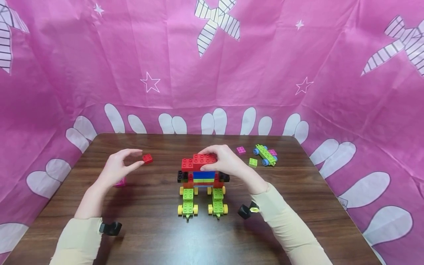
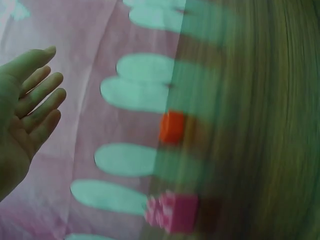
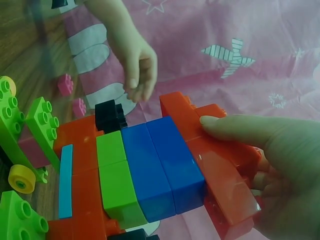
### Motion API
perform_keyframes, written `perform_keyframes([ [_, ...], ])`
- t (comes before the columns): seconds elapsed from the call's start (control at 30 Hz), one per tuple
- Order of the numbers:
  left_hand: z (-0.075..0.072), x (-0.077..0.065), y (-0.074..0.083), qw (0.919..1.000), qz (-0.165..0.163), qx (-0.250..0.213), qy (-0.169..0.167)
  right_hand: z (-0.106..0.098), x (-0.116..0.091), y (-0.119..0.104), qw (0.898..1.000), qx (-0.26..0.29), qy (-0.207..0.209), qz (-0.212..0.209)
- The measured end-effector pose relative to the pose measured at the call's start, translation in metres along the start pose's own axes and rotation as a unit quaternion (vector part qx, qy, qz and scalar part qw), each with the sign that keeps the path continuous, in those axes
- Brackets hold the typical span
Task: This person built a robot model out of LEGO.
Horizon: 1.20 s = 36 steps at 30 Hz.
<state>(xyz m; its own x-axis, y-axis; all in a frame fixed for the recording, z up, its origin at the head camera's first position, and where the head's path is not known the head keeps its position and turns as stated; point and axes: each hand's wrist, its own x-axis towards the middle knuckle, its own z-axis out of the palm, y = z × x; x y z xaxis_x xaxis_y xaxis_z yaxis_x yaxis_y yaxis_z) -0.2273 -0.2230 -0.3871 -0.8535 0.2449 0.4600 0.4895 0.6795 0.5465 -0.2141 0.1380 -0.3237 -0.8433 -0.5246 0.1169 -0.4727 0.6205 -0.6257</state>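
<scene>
In the head view my left hand (image 1: 116, 165) is held over the left of the table, thumb and fingers apart. Just beyond its fingertips lies a small red brick (image 1: 147, 158); the left wrist view shows the palm holding nothing. A pink brick (image 1: 120, 182) is partly hidden below that hand. My right hand (image 1: 223, 158) grips the large red brick (image 3: 215, 170) at the top of a toy brick build, thumb on one side and fingers round the other. Beneath it are blue bricks (image 3: 160, 170), lime bricks (image 3: 117, 177) and black bricks (image 3: 109, 116).
Two lime wheeled bases (image 1: 188, 202) with yellow wheels jut toward me from the build. At the back right are a lime car base (image 1: 265, 154) with blue wheels, a pink brick (image 1: 240, 150) and a lime brick (image 1: 253, 162). Pink fabric (image 1: 185, 73) hangs behind the table.
</scene>
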Motion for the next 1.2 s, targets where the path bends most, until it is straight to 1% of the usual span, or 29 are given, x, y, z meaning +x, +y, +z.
perform_keyframes([
  [0.07, -0.005, -0.004, -0.010, 0.9997, -0.025, 0.000, -0.007, 0.000, 0.000, 0.000, 1.000, 0.004, 0.000, 0.003],
  [0.13, -0.011, -0.008, -0.019, 0.9984, -0.051, -0.001, -0.022, 0.001, -0.001, -0.001, 1.000, 0.007, 0.001, 0.005],
  [0.27, -0.020, -0.016, -0.032, 0.9946, -0.092, 0.000, -0.048, 0.001, -0.002, 0.000, 1.000, 0.016, 0.005, 0.009],
  [0.33, -0.023, -0.019, -0.038, 0.9925, -0.107, -0.004, -0.059, 0.001, -0.002, 0.001, 1.000, 0.019, 0.006, 0.011],
  [0.57, -0.025, -0.029, -0.064, 0.9890, -0.120, 0.000, -0.087, 0.001, -0.002, 0.002, 0.999, 0.026, 0.010, 0.017],
  [0.7, -0.025, -0.034, -0.075, 0.9831, -0.138, 0.002, -0.121, 0.001, -0.001, 0.003, 0.999, 0.031, 0.010, 0.015],
  [0.8, -0.023, -0.037, -0.080, 0.9775, -0.150, -0.009, -0.148, 0.002, -0.001, 0.003, 0.999, 0.034, 0.008, 0.014],
  [0.9, -0.021, -0.040, -0.084, 0.9739, -0.153, -0.018, -0.166, 0.002, -0.001, 0.004, 0.999, 0.035, 0.006, 0.016],
  [1.1, -0.018, -0.043, -0.090, 0.9684, -0.153, -0.020, -0.196, 0.003, -0.001, 0.005, 0.999, 0.035, 0.009, 0.014],
  [1.2, -0.017, -0.043, -0.092, 0.9665, -0.152, -0.024, -0.206, 0.002, -0.001, 0.005, 0.999, 0.035, 0.011, 0.011],
])
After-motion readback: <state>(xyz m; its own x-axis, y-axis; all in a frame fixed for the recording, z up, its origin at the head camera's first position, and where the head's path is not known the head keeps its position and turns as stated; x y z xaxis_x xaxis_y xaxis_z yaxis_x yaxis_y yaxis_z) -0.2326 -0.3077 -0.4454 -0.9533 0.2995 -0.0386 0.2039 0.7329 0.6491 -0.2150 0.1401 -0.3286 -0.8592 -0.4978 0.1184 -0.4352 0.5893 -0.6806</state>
